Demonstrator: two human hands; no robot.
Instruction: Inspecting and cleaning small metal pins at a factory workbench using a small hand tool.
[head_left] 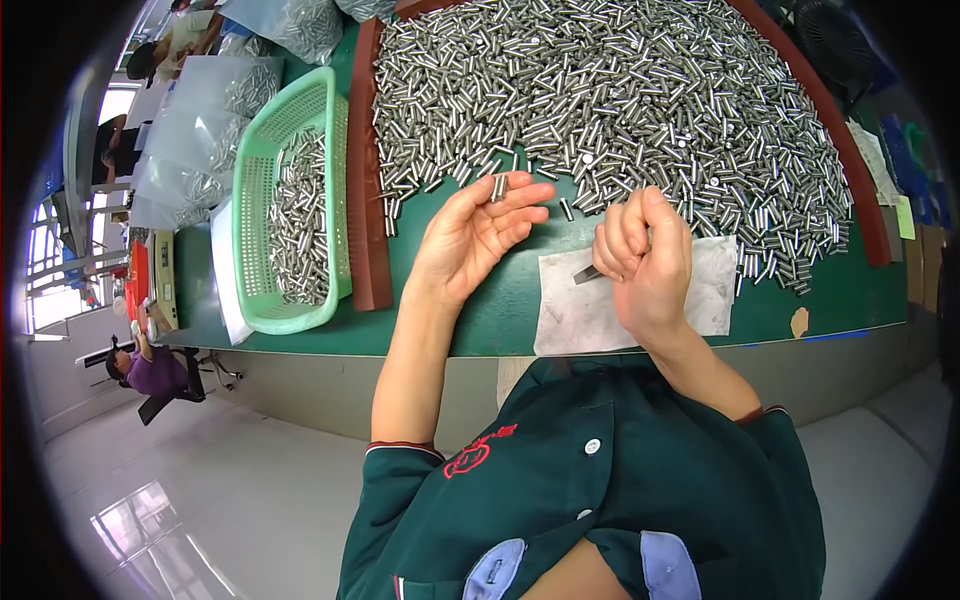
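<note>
Nearest the camera was the person's dark green collared shirt (600, 500), with both bare forearms reaching from it to the green surface (480, 320). On the left, the left hand (470, 235) lay palm-up and mostly spread, its thumb and forefinger pinching one small metal pin (498, 187) at the near edge of the great pile of pins (620, 90), which covered the far half of the surface inside a reddish-brown border strip (368, 170). To the right, the right hand (645, 260) was clenched around a thin dark tool (587, 273), probably tweezers or a probe, though the view was too poor to be sure; its tip pointed left over a grey-white sheet (580, 310) lying on the near part of the surface.

Left of the border strip stood a pale green mesh basket (255, 190), partly filled with more pins, and beyond it, far left, lay clear plastic bags (200, 130) of the same parts.

Judging by the pose, the step in hand seemed to be picking out and checking a single pin. The next move would call for a steady pinch on that pin while tool and pin were brought together, without knocking loose pins off the heap's edge.
</note>
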